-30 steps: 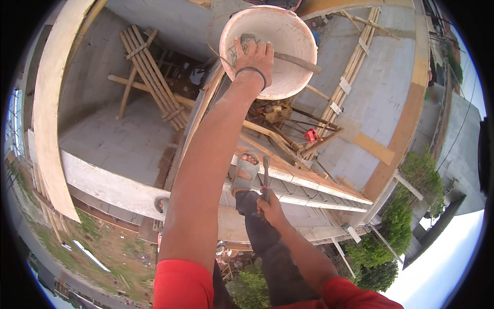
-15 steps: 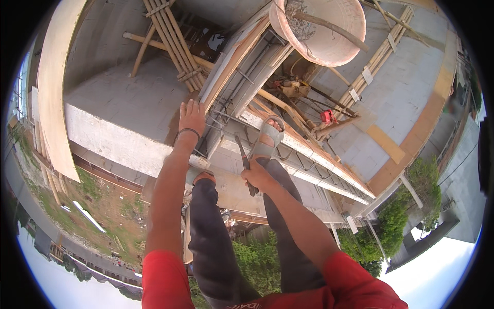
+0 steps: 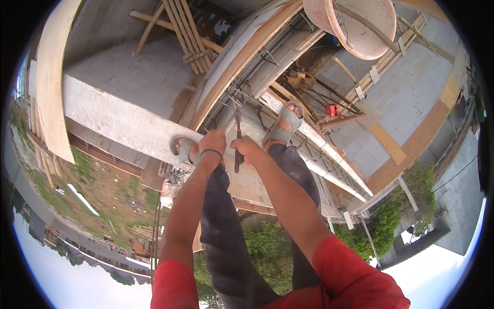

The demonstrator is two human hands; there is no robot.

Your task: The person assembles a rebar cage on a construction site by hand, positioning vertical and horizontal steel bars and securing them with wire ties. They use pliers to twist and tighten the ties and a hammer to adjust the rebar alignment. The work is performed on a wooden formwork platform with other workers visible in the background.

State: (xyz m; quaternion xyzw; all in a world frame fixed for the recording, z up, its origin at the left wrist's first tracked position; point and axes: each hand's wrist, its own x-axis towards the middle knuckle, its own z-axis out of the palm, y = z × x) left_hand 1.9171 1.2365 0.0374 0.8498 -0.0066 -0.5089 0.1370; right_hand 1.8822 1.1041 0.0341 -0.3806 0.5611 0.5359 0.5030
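My right hand (image 3: 247, 149) is closed round the thicker lower end of a long, dark hand tool with a thin shaft (image 3: 237, 123). The tool's far tip reaches toward the steel rebar (image 3: 236, 98) in the wooden formwork trough (image 3: 267, 56). Just left of the tool, my left hand (image 3: 212, 141) is curled shut, with a dark band at the wrist. Whatever its fingers hold, if anything, is hidden. My sandalled left foot (image 3: 184, 149) is beside that hand on the pale concrete beam, and my right foot (image 3: 286, 122) stands across from it.
A pale pink bucket (image 3: 360, 31) with a stick across it stands ahead to the right. Bamboo poles (image 3: 188, 36) lean at upper left. A red object (image 3: 333, 109) lies among planks on the grey block floor. Beyond the pale beam (image 3: 121, 113), the ground drops well below.
My left hand has come off the formwork edge, moved back toward me and closed. My right hand and tool shifted slightly left and up, the tool now more upright. My left foot moved forward onto the beam.
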